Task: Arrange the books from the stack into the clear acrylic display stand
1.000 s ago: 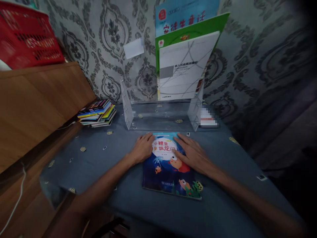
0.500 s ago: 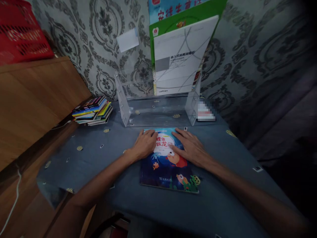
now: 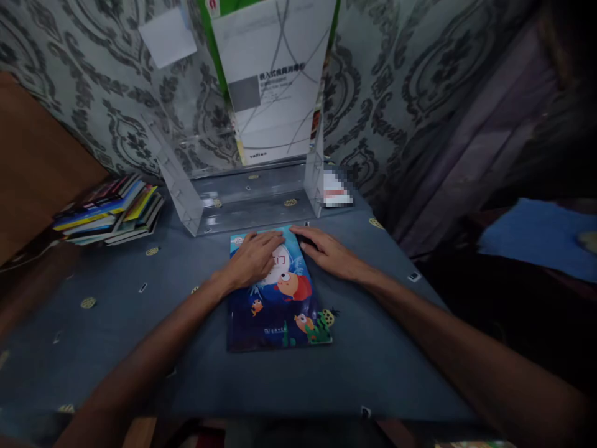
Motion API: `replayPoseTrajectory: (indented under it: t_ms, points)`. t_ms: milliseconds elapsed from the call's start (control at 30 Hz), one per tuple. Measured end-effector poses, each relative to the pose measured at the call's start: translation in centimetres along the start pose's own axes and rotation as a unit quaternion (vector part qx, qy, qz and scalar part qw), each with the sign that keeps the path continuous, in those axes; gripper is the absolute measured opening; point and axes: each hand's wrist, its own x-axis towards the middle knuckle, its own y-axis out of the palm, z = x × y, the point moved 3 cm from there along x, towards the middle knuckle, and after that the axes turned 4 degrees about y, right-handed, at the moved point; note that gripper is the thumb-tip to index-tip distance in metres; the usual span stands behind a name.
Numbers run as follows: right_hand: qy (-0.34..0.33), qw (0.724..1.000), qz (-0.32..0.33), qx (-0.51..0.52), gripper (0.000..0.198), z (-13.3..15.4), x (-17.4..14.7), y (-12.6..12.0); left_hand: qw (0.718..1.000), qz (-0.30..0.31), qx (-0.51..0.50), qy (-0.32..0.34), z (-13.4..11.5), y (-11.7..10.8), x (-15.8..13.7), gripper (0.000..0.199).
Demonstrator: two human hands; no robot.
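Note:
A blue children's book (image 3: 275, 311) with cartoon fish on its cover lies closed and flat on the cloth-covered table. My left hand (image 3: 258, 256) rests on the upper part of the cover, fingers stretched out, hiding much of the title. At the book's upper right edge is my right hand (image 3: 326, 250), its fingertips at the corner and its thumb apart from the fingers. Just beyond the book stands a clear acrylic rack (image 3: 252, 186), with a white booklet (image 3: 280, 118) leaning upright in its back.
A pile of books (image 3: 112, 214) sits at the left, beside a wooden cabinet (image 3: 37, 168). Behind the rack is a patterned wall (image 3: 373, 74) with a white card (image 3: 168, 37). A pixelated item (image 3: 336, 190) lies right of the rack. Something blue (image 3: 543, 239) shows at far right.
The view has swung to the right. My left hand has slid further over the title, while my right hand has drawn off the cover to the upper right edge.

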Motion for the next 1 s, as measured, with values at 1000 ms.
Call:
replayPoseTrajectory:
  t_ms: [1000]
  points:
    - [0.087,0.977,-0.002,-0.196,0.051,5.4,-2.9,1.5,0.991,-0.119,-0.057,0.020,-5.5,-1.0,-7.0,0.034]
